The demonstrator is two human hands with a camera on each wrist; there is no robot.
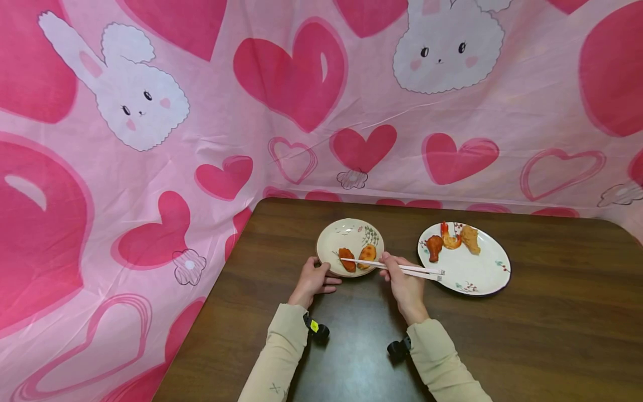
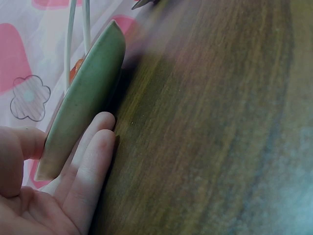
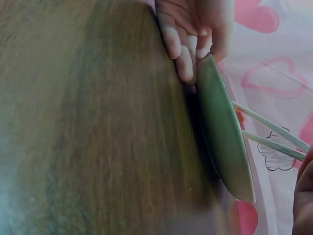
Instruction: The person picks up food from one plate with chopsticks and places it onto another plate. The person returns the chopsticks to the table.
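Note:
My left hand (image 1: 312, 281) holds the near left edge of a small cream bowl (image 1: 334, 237), thumb at the rim and fingers beneath it, as the left wrist view shows. In the bowl lie a reddish-orange piece of food (image 1: 345, 261) and a golden-brown piece (image 1: 368, 254), both like cooked chicken wings. My right hand (image 1: 406, 288) grips a pair of pale chopsticks (image 1: 409, 269) at the bowl's right side. Their tips reach over the bowl, by the reddish piece; whether they pinch it I cannot tell. From the right wrist view the bowl's side (image 3: 220, 127) hides most of the food.
To the right stands a white oval plate (image 1: 482, 276) with floral sprigs. On it are a glazed drumstick (image 1: 434, 248), a shrimp (image 1: 451, 239) and a battered fried piece (image 1: 470, 239). A pink curtain (image 1: 311, 139) with hearts and rabbits hangs behind the brown wooden table (image 1: 552, 324).

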